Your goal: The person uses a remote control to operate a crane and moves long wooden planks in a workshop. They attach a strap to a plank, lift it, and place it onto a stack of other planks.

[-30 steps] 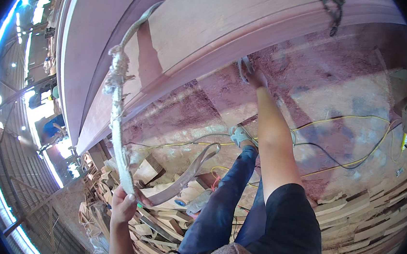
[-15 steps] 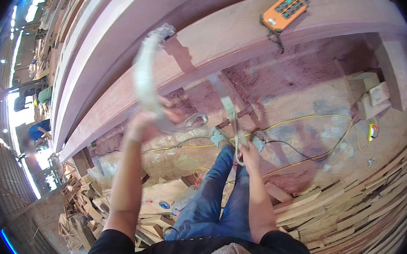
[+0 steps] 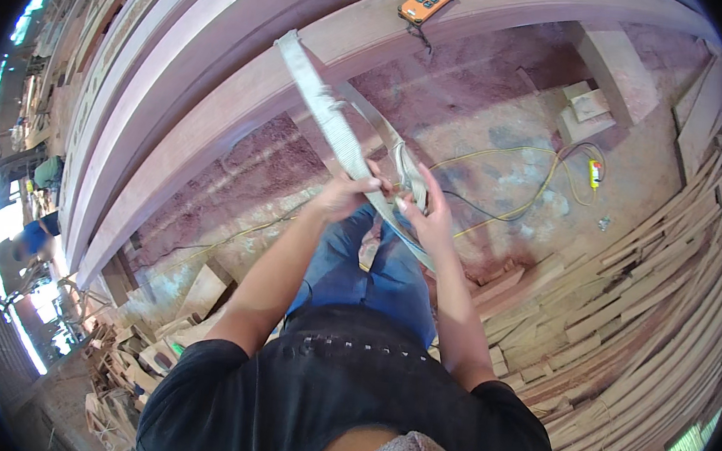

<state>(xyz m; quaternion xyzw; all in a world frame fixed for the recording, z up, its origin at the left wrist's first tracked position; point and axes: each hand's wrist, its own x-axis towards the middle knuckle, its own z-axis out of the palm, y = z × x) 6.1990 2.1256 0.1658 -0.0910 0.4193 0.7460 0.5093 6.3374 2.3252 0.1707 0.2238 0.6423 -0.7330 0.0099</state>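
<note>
A pale webbing strap (image 3: 324, 106) hangs over the near edge of a long curved reddish wooden beam (image 3: 214, 142). One length slopes from the beam's top down to my left hand (image 3: 346, 197), which is closed round it. The other length comes up from under the beam to my right hand (image 3: 430, 223). My right hand is closed on that part of the strap, its thumb and fingers round a looped end. Both hands are close together above my legs, and a loose tail of strap hangs below the right one.
On the beam lies an orange remote control (image 3: 428, 2) with a dark cord. Wooden blocks (image 3: 586, 110) support the beam's right end. Yellow and black cables (image 3: 512, 213) cross the dusty floor to a yellow switch (image 3: 594, 173). Timber strips (image 3: 626, 335) are piled at right, with offcuts at lower left.
My left hand has come down and right, drawing its strap length taut over the beam. My right hand has risen toward it, and the view has shifted.
</note>
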